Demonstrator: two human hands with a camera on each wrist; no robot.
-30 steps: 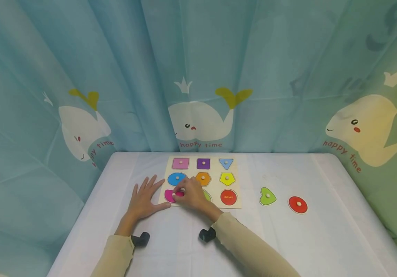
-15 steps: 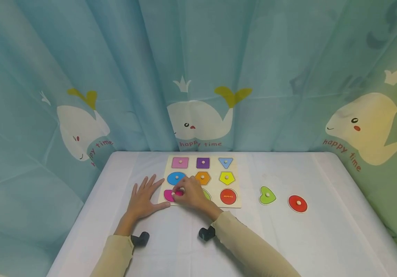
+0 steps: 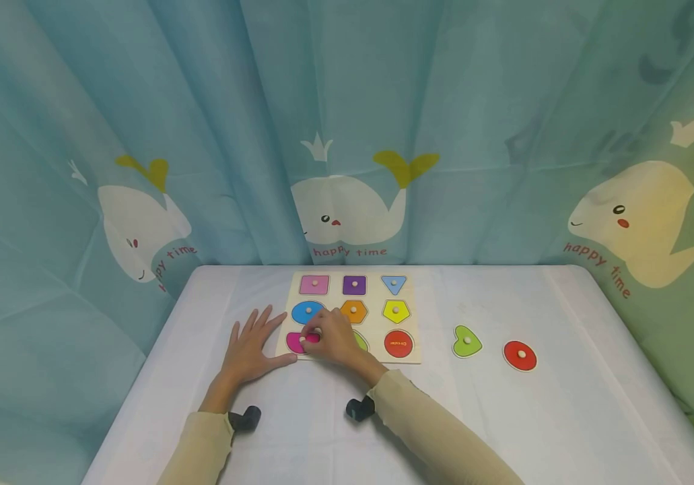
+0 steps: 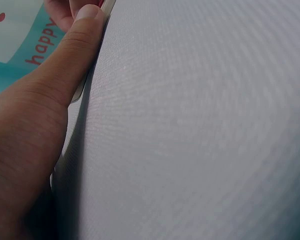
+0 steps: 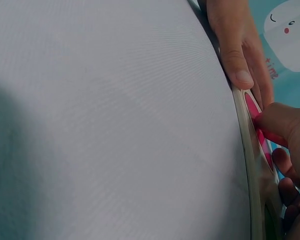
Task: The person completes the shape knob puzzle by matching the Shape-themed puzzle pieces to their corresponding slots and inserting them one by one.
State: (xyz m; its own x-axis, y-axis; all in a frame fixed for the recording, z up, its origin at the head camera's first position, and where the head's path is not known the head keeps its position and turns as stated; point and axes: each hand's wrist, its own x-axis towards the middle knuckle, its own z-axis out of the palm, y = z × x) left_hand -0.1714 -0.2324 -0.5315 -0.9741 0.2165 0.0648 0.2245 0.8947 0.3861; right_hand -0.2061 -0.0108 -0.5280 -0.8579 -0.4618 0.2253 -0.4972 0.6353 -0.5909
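A pale wooden puzzle board bears rows of coloured knobbed shapes. My right hand reaches over its lower left corner, with thumb and fingertips pinching the small knob of a magenta puzzle piece. Seen from the right wrist, the magenta piece sits nearly level with the board's face; my right hand covers part of it. My left hand rests on the cloth with fingers spread, its thumb tip right at the board's lower left corner. In the left wrist view the left thumb lies along the board's edge.
Right of the board lie a loose green heart piece and a loose red oval piece, both knob up. A red round spot on the board shows printed lettering and no knob. A whale-print curtain surrounds the white-covered table.
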